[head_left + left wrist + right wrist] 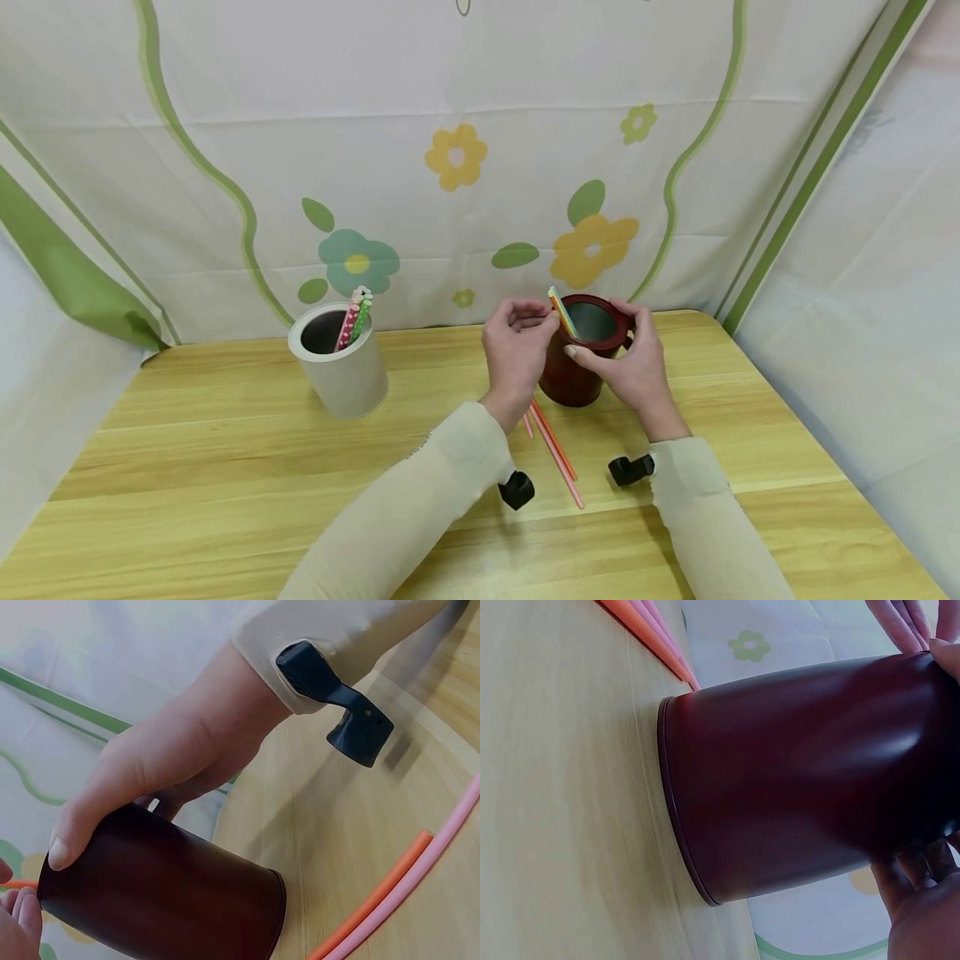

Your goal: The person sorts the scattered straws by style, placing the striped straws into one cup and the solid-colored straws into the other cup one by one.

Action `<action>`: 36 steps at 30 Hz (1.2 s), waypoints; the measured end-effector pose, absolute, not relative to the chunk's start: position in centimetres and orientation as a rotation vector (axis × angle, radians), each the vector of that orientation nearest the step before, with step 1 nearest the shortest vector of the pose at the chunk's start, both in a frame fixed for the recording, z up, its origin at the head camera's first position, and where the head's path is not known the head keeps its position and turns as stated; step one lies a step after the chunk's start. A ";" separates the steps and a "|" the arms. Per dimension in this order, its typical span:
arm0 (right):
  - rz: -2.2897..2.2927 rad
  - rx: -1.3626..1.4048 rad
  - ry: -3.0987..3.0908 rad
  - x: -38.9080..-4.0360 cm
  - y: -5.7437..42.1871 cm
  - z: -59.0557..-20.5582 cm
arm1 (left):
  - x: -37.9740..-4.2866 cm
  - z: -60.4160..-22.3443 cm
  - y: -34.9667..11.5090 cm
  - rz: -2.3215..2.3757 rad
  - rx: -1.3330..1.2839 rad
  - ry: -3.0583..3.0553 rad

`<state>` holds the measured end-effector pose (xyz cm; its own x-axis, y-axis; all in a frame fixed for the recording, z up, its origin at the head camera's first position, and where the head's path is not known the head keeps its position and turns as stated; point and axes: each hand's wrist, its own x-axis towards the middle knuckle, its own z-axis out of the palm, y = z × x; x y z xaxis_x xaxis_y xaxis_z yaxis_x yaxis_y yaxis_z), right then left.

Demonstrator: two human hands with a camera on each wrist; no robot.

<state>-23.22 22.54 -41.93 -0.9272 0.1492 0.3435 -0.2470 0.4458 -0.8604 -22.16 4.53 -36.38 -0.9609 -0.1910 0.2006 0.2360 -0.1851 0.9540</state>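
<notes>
A dark red cup [570, 379] stands upright near the back edge of the table, right of centre. Several coloured straws [567, 318], among them orange, yellow and blue ones, lean inside it against the left of its rim. There my left hand [517, 346] pinches an orange straw between thumb and fingers; a bit of this orange straw [19, 884] shows in the left wrist view. From the other side my right hand [637, 367] grips the cup near its top, thumb in front and fingers behind. In the right wrist view the cup [795, 780] hides much of both hands.
A white cup [348, 387] with pink and green dotted straws [352, 321] stands to the left. An orange straw [553, 437] and pink straws [567, 477] lie before the red cup. A flowered curtain [457, 75] hangs behind the wooden table [225, 483].
</notes>
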 end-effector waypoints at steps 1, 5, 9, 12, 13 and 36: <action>1.480 0.081 -2.331 -23.2 22.5 -41.9 | -22.1 -36.4 4.4 -2.228 -0.049 -1.802; 1.476 0.078 -2.328 -23.2 22.5 -41.9 | -22.0 -36.4 4.0 -2.248 -0.043 -1.796; 1.481 0.088 -2.324 -23.2 22.4 -41.9 | -22.1 -36.7 3.3 -2.260 -0.026 -1.798; 1.493 0.092 -2.321 -23.2 22.3 -41.8 | -22.3 -37.0 2.5 -2.293 -0.001 -1.800; 1.494 0.093 -2.320 -23.2 22.3 -41.8 | -22.3 -37.2 2.2 -2.306 0.010 -1.797; 1.528 0.080 -2.292 -23.2 22.4 -41.9 | -22.4 -42.2 -1.4 -2.323 0.362 -2.043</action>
<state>-23.15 22.40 -41.94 -0.9250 0.1620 0.3437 -0.2549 0.4060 -0.8776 -22.45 -1.39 -42.17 -0.9727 -0.1723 -0.1555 -0.1322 -0.1393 0.9814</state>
